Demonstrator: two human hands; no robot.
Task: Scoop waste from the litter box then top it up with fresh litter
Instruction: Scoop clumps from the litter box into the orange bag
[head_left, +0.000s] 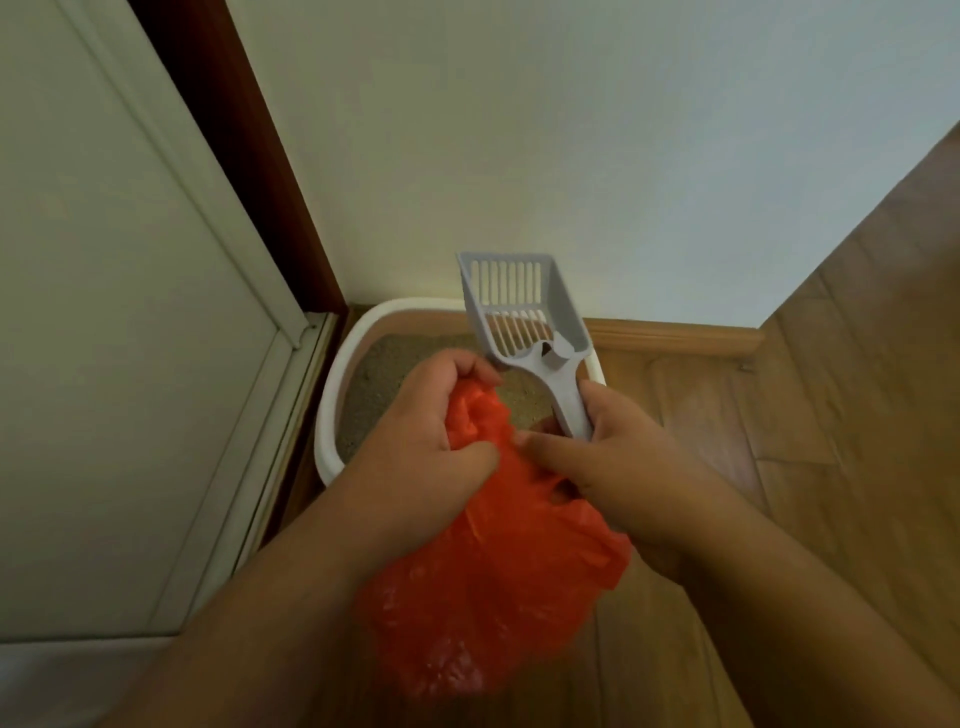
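A white litter box (332, 384) filled with sandy litter (384, 374) stands on the floor against the wall, partly hidden by my hands. My left hand (421, 441) grips the bunched top of an orange plastic bag (488, 582), which hangs above the box's near edge. My right hand (618, 457) holds the handle of a grey slotted scoop (524, 306), its head raised and pointing up toward the wall. The right thumb also pinches the bag's edge. I see nothing in the scoop.
A white wall rises right behind the box. A pale door (130, 338) with a dark brown frame (249, 156) stands at the left. Wooden floor (831, 415) and a wooden skirting board (675, 338) spread to the right.
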